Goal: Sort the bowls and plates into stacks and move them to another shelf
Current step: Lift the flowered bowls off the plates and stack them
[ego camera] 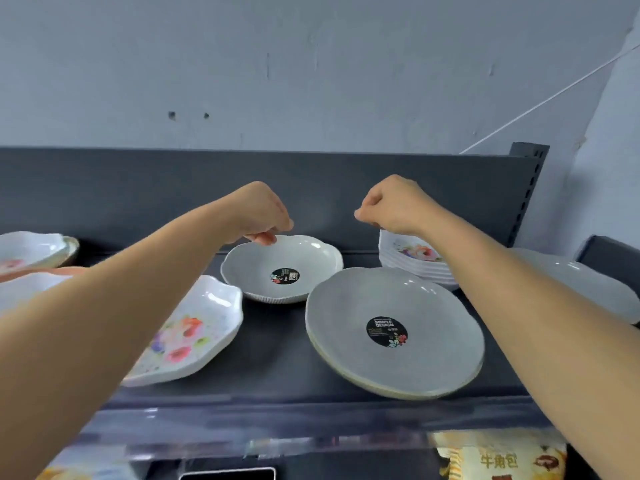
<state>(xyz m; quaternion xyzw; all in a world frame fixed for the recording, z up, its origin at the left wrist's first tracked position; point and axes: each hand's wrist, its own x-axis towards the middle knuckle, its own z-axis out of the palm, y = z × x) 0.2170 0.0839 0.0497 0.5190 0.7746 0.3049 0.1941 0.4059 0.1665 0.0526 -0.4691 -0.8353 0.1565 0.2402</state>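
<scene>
While left fingers [265, 238] pinch the far rim of the upright grey bowl [282, 263], right fingers [364, 213] curl empty

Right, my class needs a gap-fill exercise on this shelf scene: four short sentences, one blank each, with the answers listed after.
1. The left hand pinches the ____ of the small grey bowl.
2. The right hand, fingers curled, holds ____.
3. The round sticker on the large grey plate is mainly ____.
4. The flowered dish lies to the ____ of that plate.
Missing words: rim; nothing; black; left.
</scene>
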